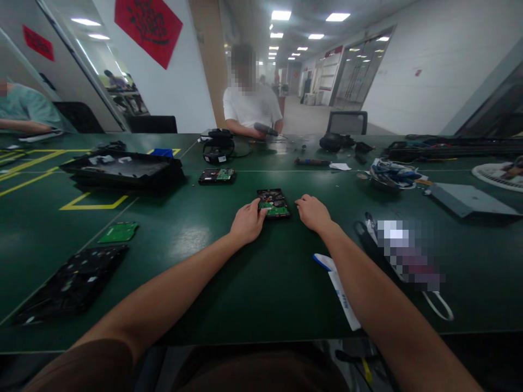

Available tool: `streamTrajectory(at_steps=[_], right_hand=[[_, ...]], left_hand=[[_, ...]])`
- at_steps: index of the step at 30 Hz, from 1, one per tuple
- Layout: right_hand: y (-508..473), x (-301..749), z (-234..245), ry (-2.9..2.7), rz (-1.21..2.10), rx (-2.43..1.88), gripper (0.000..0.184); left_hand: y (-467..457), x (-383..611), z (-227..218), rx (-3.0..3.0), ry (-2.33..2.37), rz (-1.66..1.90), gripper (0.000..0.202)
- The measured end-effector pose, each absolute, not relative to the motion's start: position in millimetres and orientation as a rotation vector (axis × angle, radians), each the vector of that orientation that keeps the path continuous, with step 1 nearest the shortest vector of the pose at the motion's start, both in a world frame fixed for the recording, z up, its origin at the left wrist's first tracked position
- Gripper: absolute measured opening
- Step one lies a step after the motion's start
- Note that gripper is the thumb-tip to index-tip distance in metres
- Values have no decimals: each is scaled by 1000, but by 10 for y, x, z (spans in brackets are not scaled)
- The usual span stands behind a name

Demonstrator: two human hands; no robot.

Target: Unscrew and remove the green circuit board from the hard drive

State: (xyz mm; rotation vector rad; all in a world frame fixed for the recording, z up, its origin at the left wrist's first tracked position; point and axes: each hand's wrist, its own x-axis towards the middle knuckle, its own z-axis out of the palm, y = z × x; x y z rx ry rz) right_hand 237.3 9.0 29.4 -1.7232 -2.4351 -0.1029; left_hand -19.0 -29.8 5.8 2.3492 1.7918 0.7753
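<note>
A hard drive [274, 200] lies on the green table in front of me, its green circuit board along the near side. My left hand [247, 222] is closed on the drive's left edge, thumb at the near left corner. Just right of the drive, apart from it, my right hand [314, 212] is closed with thumb and fingertips together. Whatever may be between those fingertips is too small to make out. A second hard drive [217, 176] rests farther back on the left. Near my right forearm is a white and blue strip-shaped item [341, 296], partly covered by the arm.
At left are a black tray [122, 169], a loose green circuit board [118, 232] and a black panel-like part [73, 280]. On the right stand a grey metal box [474, 200], a cable bundle [392, 173] and a blurred strapped item [404, 253]. A person [253, 106] holds a dark tool opposite.
</note>
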Motion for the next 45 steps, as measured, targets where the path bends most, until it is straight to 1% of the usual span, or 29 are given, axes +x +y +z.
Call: streamTrajectory(at_steps=[6, 20, 26, 32, 45], right_hand=[[96, 2363, 314, -2432, -102, -1719, 35], [96, 2425, 311, -2415, -65, -1708, 33], [136, 2453, 294, -2351, -57, -1760, 36], [177, 2426, 283, -2363, -38, -1749, 33], [154, 2500, 313, -2315, 1, -1799, 28]], left_hand=[[-327, -205, 47, 2382, 1763, 734, 55], [-170, -223, 9, 2312, 1848, 780, 47], [225, -381, 14, 2201, 1816, 877, 51], [544, -422, 10, 2249, 1693, 823, 55], [411, -443, -24, 2304, 1702, 791, 56]])
